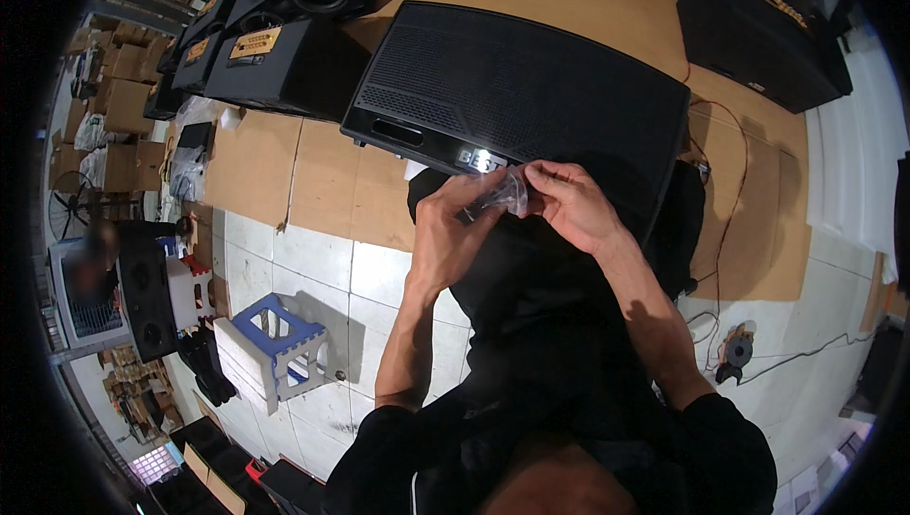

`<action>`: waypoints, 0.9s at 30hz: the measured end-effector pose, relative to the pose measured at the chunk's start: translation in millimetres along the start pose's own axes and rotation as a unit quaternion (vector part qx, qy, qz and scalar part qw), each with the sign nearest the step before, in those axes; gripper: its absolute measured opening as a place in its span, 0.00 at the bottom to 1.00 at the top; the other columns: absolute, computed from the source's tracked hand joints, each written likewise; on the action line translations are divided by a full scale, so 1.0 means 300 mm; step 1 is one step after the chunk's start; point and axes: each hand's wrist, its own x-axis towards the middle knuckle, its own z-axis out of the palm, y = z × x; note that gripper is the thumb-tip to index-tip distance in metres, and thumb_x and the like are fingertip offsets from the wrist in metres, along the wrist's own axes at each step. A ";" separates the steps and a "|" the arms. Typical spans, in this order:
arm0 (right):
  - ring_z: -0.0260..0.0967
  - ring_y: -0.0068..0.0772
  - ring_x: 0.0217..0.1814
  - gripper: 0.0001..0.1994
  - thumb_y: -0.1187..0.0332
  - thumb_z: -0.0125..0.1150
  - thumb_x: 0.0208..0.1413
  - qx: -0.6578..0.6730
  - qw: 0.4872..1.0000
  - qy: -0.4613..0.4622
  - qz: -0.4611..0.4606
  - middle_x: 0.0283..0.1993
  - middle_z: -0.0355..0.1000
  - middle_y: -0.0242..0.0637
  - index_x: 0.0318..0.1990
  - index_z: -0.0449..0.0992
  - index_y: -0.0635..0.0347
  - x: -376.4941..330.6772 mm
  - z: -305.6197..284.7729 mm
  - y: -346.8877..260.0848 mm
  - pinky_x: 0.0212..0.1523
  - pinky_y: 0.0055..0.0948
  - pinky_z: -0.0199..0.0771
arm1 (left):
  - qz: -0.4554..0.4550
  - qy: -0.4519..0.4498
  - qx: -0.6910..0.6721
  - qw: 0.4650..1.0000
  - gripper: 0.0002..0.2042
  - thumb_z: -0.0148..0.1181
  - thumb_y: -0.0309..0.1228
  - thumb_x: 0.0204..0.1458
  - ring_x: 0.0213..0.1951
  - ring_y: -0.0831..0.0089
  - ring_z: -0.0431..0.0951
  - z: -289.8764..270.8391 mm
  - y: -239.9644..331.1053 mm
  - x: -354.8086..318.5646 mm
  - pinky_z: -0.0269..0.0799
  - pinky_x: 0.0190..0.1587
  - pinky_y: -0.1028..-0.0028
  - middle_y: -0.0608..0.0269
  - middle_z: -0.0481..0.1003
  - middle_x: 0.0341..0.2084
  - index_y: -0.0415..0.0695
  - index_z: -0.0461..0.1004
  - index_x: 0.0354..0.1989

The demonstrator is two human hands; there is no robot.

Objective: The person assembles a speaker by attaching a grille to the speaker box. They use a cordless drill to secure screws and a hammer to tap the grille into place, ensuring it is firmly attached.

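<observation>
Both of my hands meet around a small clear plastic bag (512, 195) above my lap. My left hand (453, 226) pinches the bag's left side between thumb and fingers. At its right edge, my right hand (573, 200) grips the plastic with thumb and forefinger. Something small seems to be inside, too unclear to name. Just beyond my hands lies a large black speaker cabinet (531, 89) with a perforated grille, a slot handle at its left end and a shiny badge on its near edge, partly behind my fingers.
More black speaker cabinets (289, 65) stand at the far left, and another cabinet (758, 36) at the far right. Cardboard sheets (322, 164) cover part of the tiled floor. A blue-and-white folding stool (275, 344) is at left. Thin cable (744, 150) trails at right. A person (95, 269) is at far left.
</observation>
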 end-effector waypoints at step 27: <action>0.73 0.39 0.44 0.18 0.64 0.44 0.66 0.014 1.000 -0.012 0.009 0.44 0.72 0.49 0.46 0.73 0.73 -0.067 0.002 -0.104 0.48 0.35 0.78 | -0.057 0.045 -0.251 0.965 0.23 0.65 0.15 0.43 0.48 0.68 0.76 0.088 -0.056 -0.008 0.72 0.53 0.70 0.52 0.76 0.45 0.35 0.72 0.52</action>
